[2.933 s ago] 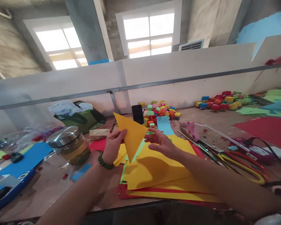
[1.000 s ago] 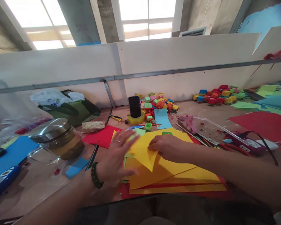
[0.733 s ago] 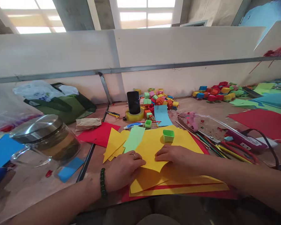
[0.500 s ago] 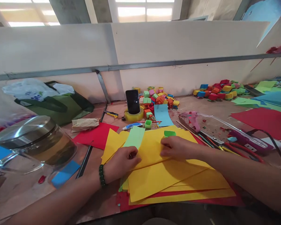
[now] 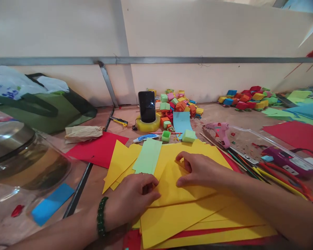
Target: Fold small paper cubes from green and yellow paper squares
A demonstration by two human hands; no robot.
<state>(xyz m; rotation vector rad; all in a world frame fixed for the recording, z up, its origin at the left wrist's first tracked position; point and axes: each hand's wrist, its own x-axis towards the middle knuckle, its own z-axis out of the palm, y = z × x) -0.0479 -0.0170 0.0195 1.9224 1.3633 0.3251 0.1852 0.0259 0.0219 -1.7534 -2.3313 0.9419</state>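
My left hand (image 5: 134,198), with a dark green bead bracelet (image 5: 101,217) at the wrist, rests over the left side of stacked yellow paper sheets (image 5: 179,211). Its fingers are loosely bent, thumb and forefinger apart, with nothing seen between them. Opposite it, my right hand (image 5: 198,170) hovers low over the yellow paper, thumb and fingers spread and empty. Beyond the right hand sits a light green paper box (image 5: 189,136). A second small green box (image 5: 166,136), open at the top, stands left of it. Light green paper strips (image 5: 148,155) lie just beyond my left hand.
Behind are a phone (image 5: 147,107) on a yellow tape roll (image 5: 148,125) and piled coloured paper cubes (image 5: 181,106). On the right lie a pink glue gun (image 5: 219,133) and red-handled scissors (image 5: 284,177). A glass teapot (image 5: 28,159) and green bag (image 5: 47,109) stand left.
The green box beside my right fingers now sits farther back, apart from the hand, and turned. My right fingers have opened. The camera has tilted down.
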